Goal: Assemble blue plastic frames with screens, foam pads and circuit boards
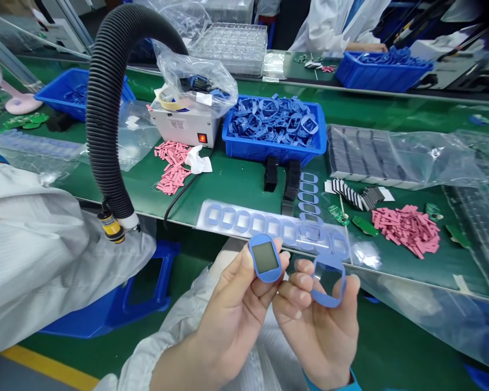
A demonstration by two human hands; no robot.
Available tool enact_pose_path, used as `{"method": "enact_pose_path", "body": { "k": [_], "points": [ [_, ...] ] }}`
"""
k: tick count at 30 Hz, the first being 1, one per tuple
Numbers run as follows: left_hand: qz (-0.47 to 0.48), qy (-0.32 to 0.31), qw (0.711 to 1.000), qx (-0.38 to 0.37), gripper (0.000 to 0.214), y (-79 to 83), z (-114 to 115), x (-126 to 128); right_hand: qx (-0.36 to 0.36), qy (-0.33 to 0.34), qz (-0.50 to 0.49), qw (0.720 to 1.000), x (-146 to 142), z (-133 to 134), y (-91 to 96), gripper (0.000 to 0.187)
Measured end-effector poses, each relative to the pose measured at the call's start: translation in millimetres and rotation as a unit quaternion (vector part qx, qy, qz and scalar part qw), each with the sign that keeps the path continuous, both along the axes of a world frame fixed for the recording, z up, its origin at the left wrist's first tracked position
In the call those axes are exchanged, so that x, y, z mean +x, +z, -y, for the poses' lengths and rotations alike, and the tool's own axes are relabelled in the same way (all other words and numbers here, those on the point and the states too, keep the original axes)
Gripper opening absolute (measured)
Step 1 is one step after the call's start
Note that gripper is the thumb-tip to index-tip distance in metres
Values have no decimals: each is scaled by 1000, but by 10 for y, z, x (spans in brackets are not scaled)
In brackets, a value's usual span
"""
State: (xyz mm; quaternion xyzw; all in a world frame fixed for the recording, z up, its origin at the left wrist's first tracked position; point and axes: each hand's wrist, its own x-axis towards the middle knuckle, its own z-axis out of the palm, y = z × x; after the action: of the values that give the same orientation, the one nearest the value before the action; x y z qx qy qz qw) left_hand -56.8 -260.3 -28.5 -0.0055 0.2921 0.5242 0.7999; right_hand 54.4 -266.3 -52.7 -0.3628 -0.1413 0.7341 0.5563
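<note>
My left hand [232, 309] pinches a blue oval frame with a grey screen [264, 258] set in it, held up facing me. Beside it, my right hand [320, 320] grips a second blue frame [328, 279], whose window looks clear or glossy. Both hands hover in front of the green table edge, thumbs nearly touching. Just behind them a clear plastic strip [269, 224] on the table carries a row of several blue frames.
A blue bin [275, 145] full of blue frames stands mid-table. Beside it are a white box with a red switch [185, 127], pink strips [407, 228], black parts [352, 149] under plastic, a black corrugated hose [106, 108], and a white sleeve [28, 244] at left.
</note>
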Motion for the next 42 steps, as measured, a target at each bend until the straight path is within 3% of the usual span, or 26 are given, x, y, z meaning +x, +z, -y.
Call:
{"method": "enact_pose_path", "body": {
  "k": [4, 12, 15, 18, 22, 24, 27, 29, 31, 36, 42],
  "points": [
    [-19, -8, 1000, 3, 35, 8, -32, 74, 20, -12, 79, 997, 62, 16, -11, 40],
    [-25, -25, 999, 25, 31, 66, -35, 154, 42, -23, 62, 997, 121, 67, -59, 38],
    [-14, -23, 1000, 8, 31, 69, -33, 165, 79, -29, 61, 995, 165, 85, -43, 37],
    [-4, -16, 999, -27, 30, 55, -32, 157, 143, -40, 132, 980, 273, 112, -16, 37],
    [-1, -23, 999, -24, 30, 38, -45, 157, 213, -49, 287, 933, 444, 167, 7, 35],
    [-30, -12, 999, -4, 28, 23, -53, 169, 231, -75, 373, 895, 478, 185, 18, 31],
    [-128, 17, 991, 46, 30, -32, -56, 189, 272, -135, 528, 793, 439, 169, 47, 37],
    [-199, 31, 977, 71, 33, -89, -51, 194, 301, -127, 602, 728, 374, 128, 79, 41],
    [-255, 42, 960, 104, 33, -150, -43, 195, 321, -97, 638, 694, 300, 76, 116, 40],
    [-344, 85, 913, 204, 23, -239, -15, 206, 335, -104, 651, 673, 184, 1, 180, 41],
    [-365, 99, 897, 232, 19, -258, 5, 227, 334, -118, 657, 665, 184, 36, 182, 49]
  ]
}}
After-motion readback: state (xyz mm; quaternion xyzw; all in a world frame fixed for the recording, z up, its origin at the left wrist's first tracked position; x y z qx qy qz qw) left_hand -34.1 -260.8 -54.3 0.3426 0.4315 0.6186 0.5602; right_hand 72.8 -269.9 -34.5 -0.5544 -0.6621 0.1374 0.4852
